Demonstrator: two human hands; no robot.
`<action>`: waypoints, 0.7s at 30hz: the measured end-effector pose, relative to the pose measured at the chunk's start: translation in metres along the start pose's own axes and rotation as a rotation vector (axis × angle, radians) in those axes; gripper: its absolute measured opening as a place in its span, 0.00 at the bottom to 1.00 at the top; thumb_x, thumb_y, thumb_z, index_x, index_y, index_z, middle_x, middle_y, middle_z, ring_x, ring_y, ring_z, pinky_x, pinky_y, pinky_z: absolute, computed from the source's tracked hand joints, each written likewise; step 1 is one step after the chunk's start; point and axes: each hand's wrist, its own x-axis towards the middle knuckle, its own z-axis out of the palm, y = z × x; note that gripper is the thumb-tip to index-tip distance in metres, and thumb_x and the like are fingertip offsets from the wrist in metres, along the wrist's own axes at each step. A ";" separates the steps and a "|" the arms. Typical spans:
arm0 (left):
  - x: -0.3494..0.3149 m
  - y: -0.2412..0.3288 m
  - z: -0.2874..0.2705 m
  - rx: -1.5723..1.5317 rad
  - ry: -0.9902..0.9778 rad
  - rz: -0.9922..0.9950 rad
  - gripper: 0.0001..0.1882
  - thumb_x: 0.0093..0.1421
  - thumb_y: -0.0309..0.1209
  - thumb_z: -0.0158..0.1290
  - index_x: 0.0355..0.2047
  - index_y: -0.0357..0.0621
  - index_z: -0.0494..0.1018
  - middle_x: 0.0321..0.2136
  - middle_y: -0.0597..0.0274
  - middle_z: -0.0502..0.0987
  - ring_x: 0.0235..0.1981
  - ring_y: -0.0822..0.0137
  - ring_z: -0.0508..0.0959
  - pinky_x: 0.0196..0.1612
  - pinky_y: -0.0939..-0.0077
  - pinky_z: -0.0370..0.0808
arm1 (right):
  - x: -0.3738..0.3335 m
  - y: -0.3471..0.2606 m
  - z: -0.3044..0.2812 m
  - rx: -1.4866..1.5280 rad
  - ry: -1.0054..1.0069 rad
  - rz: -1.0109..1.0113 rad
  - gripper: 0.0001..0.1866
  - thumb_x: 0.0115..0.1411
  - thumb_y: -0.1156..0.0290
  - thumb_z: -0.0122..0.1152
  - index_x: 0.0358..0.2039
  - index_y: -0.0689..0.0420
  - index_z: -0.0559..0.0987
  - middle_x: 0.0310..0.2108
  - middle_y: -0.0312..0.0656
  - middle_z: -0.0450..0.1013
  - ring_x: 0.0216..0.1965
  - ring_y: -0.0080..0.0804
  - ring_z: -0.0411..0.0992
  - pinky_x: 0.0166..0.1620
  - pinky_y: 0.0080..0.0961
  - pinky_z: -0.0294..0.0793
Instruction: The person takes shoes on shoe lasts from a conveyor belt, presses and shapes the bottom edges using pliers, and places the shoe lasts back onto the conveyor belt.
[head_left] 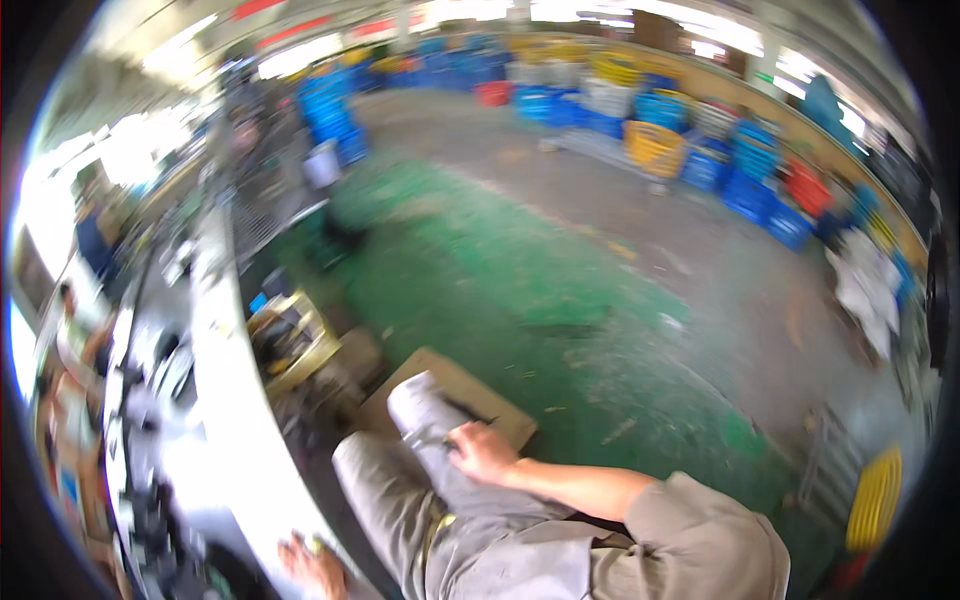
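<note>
Above my lap, my right hand [483, 452] is closed round a slim grey metal hand tool [426, 437]. The tool sticks out to the left over my knee, and motion blur hides its exact kind. At the lower edge, my left hand [312, 568] rests at the near edge of the white workbench [235, 400]. Its fingers are smeared, so whether they hold anything cannot be made out.
A yellow crate [305, 345] with dark parts stands right of the bench, beside a brown board [510, 415] on the green floor. Stacked blue baskets [750, 195] line the far wall. A yellow stool [874, 500] stands at right; people are beyond the bench.
</note>
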 end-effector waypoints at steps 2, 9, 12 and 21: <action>0.009 0.033 -0.034 -0.074 -0.108 -0.007 0.28 0.65 0.41 0.56 0.63 0.44 0.75 0.68 0.33 0.67 0.72 0.40 0.62 0.73 0.47 0.57 | 0.000 0.004 -0.009 -0.008 0.029 0.006 0.21 0.59 0.64 0.71 0.48 0.58 0.76 0.43 0.51 0.78 0.47 0.53 0.78 0.50 0.49 0.78; 0.006 0.037 -0.070 -0.178 -0.182 -0.136 0.31 0.67 0.41 0.52 0.69 0.46 0.69 0.73 0.34 0.57 0.76 0.38 0.52 0.77 0.41 0.43 | 0.006 -0.004 -0.007 -0.010 -0.059 -0.077 0.19 0.60 0.68 0.70 0.48 0.58 0.73 0.42 0.50 0.77 0.45 0.52 0.78 0.48 0.46 0.79; 0.002 0.033 -0.072 -0.162 -0.206 -0.139 0.32 0.66 0.39 0.51 0.70 0.47 0.68 0.74 0.35 0.55 0.77 0.37 0.49 0.77 0.39 0.40 | 0.004 -0.006 -0.006 0.002 -0.127 -0.068 0.18 0.61 0.68 0.70 0.47 0.59 0.73 0.41 0.51 0.77 0.46 0.53 0.78 0.48 0.47 0.79; 0.006 0.042 -0.071 -0.183 -0.199 -0.123 0.32 0.67 0.40 0.51 0.70 0.47 0.67 0.74 0.35 0.55 0.77 0.37 0.50 0.77 0.38 0.40 | 0.005 -0.002 -0.003 -0.005 -0.043 -0.082 0.18 0.60 0.70 0.70 0.46 0.59 0.73 0.37 0.50 0.74 0.43 0.52 0.75 0.47 0.46 0.76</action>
